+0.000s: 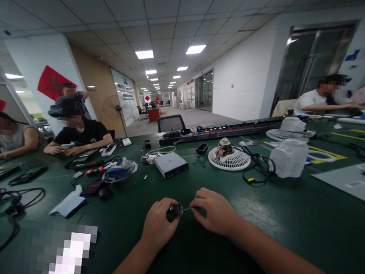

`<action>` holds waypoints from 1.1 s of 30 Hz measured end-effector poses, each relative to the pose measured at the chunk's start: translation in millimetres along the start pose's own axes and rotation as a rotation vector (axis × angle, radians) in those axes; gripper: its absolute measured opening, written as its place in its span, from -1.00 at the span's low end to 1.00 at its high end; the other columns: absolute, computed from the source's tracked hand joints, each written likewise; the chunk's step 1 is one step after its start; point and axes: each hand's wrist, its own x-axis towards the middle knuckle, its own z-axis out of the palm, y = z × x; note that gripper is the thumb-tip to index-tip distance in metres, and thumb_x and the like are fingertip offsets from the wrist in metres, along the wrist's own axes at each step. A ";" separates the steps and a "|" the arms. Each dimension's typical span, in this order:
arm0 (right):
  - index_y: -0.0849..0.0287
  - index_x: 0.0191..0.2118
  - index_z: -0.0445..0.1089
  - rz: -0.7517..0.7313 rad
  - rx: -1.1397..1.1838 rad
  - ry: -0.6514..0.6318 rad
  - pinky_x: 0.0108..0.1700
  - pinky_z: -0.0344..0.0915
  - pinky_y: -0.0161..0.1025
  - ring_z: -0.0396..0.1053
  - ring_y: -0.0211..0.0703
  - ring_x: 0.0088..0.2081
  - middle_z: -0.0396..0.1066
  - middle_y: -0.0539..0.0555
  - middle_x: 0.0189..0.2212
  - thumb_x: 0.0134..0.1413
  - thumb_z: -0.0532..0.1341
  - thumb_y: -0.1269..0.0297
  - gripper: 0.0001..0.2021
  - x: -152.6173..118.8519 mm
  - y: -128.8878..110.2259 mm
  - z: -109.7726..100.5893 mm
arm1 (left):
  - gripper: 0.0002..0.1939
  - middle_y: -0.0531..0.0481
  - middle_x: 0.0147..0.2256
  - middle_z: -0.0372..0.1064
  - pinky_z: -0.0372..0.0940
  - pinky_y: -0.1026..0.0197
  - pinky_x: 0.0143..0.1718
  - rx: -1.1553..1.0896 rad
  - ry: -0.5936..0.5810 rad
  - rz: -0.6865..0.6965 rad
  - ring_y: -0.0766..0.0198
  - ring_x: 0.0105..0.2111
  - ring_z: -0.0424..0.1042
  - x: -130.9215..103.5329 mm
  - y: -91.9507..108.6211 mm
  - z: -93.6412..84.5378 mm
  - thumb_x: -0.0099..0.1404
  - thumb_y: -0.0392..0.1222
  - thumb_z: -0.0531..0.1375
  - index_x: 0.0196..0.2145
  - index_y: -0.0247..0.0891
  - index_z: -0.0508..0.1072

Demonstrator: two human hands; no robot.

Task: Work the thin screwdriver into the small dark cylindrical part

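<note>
My left hand (160, 222) is closed around a small dark cylindrical part (175, 210), whose shiny round end faces right. Between the fingertips of my right hand (216, 211) is a thin metal rod (186, 209); its left end meets the shiny end of the part. Whether the rod is fixed to the part or only touches it, I cannot tell. Both hands are just above the green tabletop (190, 258). Beyond them lies a grey metal box-like drive (170, 165). A white fan grille (230, 159) with an exposed motor (225, 148) lies farther right.
A white plastic housing (288, 158) stands right, beside black cables (256, 172). To the left are a blue cloth-like packet (69, 201), tools and coiled cables (8, 200). A long dark rail (218, 129) runs along the far edge. Several people sit around the table.
</note>
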 end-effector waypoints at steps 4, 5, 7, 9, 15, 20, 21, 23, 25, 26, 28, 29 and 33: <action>0.13 -0.22 0.51 0.002 -0.001 0.022 -0.26 0.18 -0.22 0.29 -0.14 -0.26 0.41 0.07 -0.34 0.12 0.17 0.36 -0.83 0.5 -1.7 -0.2 | -0.80 -0.02 -0.27 0.48 0.35 0.09 -0.18 -0.001 -0.014 0.018 0.13 -0.24 0.45 0.4 1.2 -1.0 0.14 -0.36 0.20 -0.24 -0.18 0.44; 0.13 -0.22 0.51 0.014 -0.008 0.029 -0.25 0.18 -0.22 0.29 -0.14 -0.26 0.41 0.08 -0.33 0.12 0.16 0.37 -0.82 0.9 -1.5 0.0 | -0.80 -0.02 -0.27 0.48 0.34 0.09 -0.18 0.003 -0.015 0.024 0.13 -0.24 0.45 0.5 1.7 -1.2 0.15 -0.36 0.20 -0.25 -0.18 0.44; 0.14 -0.23 0.50 0.038 -0.025 0.037 -0.24 0.18 -0.22 0.29 -0.14 -0.25 0.41 0.08 -0.33 0.12 0.16 0.38 -0.83 1.3 -0.7 0.1 | -0.80 -0.01 -0.28 0.48 0.34 0.10 -0.19 0.015 -0.013 0.031 0.13 -0.25 0.45 0.4 2.6 -1.6 0.15 -0.37 0.20 -0.25 -0.18 0.44; 0.14 -0.24 0.50 0.038 -0.026 0.029 -0.25 0.18 -0.22 0.29 -0.14 -0.26 0.41 0.07 -0.34 0.12 0.16 0.37 -0.83 1.3 -0.4 -0.2 | -0.80 -0.01 -0.28 0.48 0.34 0.10 -0.21 0.024 -0.011 0.031 0.13 -0.26 0.45 0.4 2.8 -1.7 0.14 -0.37 0.21 -0.25 -0.17 0.44; 0.13 -0.25 0.51 -0.009 -0.014 0.017 -0.27 0.16 -0.24 0.28 -0.14 -0.27 0.41 0.07 -0.35 0.11 0.17 0.36 -0.83 0.9 -2.6 -0.4 | -0.79 0.00 -0.27 0.48 0.34 0.09 -0.20 0.025 0.010 0.016 0.14 -0.26 0.45 0.4 0.6 -0.6 0.13 -0.36 0.23 -0.24 -0.18 0.44; 0.14 -0.28 0.50 0.042 -0.045 0.016 -0.28 0.16 -0.23 0.28 -0.13 -0.28 0.41 0.08 -0.37 0.10 0.17 0.36 -0.85 0.6 0.0 0.8 | -0.80 -0.02 -0.28 0.48 0.34 0.08 -0.20 0.024 -0.001 0.014 0.13 -0.26 0.45 0.2 0.2 -0.2 0.14 -0.36 0.21 -0.25 -0.18 0.44; 0.13 -0.28 0.51 0.030 -0.034 0.001 -0.28 0.16 -0.23 0.28 -0.13 -0.28 0.40 0.07 -0.37 0.10 0.17 0.36 -0.85 0.4 0.6 0.8 | -0.80 -0.02 -0.28 0.48 0.35 0.08 -0.20 0.021 -0.003 0.016 0.13 -0.25 0.45 0.2 0.1 -0.2 0.13 -0.36 0.21 -0.25 -0.18 0.44; 0.12 -0.25 0.51 -0.005 -0.001 -0.021 -0.28 0.17 -0.24 0.29 -0.14 -0.27 0.41 0.07 -0.36 0.11 0.17 0.34 -0.84 0.0 1.1 0.8 | -0.80 -0.02 -0.28 0.48 0.35 0.08 -0.20 0.014 -0.008 0.016 0.13 -0.25 0.45 0.4 0.0 -0.3 0.13 -0.36 0.21 -0.25 -0.18 0.44; 0.12 -0.22 0.50 -0.009 0.006 -0.011 -0.26 0.18 -0.24 0.30 -0.14 -0.26 0.42 0.07 -0.33 0.13 0.16 0.35 -0.83 0.0 1.1 1.1 | -0.80 -0.03 -0.27 0.48 0.35 0.08 -0.19 0.009 -0.013 0.017 0.12 -0.24 0.45 0.8 -0.1 -1.0 0.14 -0.36 0.20 -0.25 -0.18 0.44; 0.13 -0.23 0.50 0.009 -0.008 0.001 -0.26 0.18 -0.23 0.30 -0.13 -0.26 0.42 0.08 -0.33 0.14 0.15 0.35 -0.83 0.2 1.0 1.4 | -0.80 -0.03 -0.27 0.48 0.35 0.08 -0.18 0.010 -0.015 0.016 0.12 -0.24 0.45 1.1 0.0 -1.5 0.14 -0.36 0.20 -0.25 -0.18 0.44; 0.14 -0.25 0.50 0.046 -0.042 0.013 -0.26 0.17 -0.23 0.30 -0.13 -0.26 0.42 0.08 -0.34 0.13 0.15 0.35 -0.84 0.7 0.6 1.8 | -0.80 -0.03 -0.26 0.48 0.35 0.08 -0.18 0.016 -0.021 0.015 0.12 -0.24 0.45 1.4 0.2 -2.7 0.15 -0.35 0.20 -0.24 -0.18 0.44; 0.14 -0.27 0.50 0.048 -0.048 0.003 -0.28 0.17 -0.23 0.30 -0.13 -0.27 0.42 0.08 -0.35 0.12 0.16 0.34 -0.84 0.9 0.4 1.8 | -0.80 -0.02 -0.26 0.48 0.35 0.08 -0.19 0.019 -0.024 0.015 0.12 -0.24 0.45 1.5 0.3 -3.2 0.15 -0.35 0.21 -0.24 -0.18 0.44; 0.12 -0.24 0.49 0.005 -0.017 -0.032 -0.27 0.17 -0.25 0.32 -0.15 -0.27 0.42 0.05 -0.34 0.12 0.16 0.33 -0.84 1.3 -1.0 0.9 | -0.79 -0.01 -0.26 0.48 0.36 0.09 -0.19 0.018 -0.023 0.027 0.14 -0.25 0.46 1.5 -0.4 -4.5 0.14 -0.36 0.22 -0.24 -0.18 0.44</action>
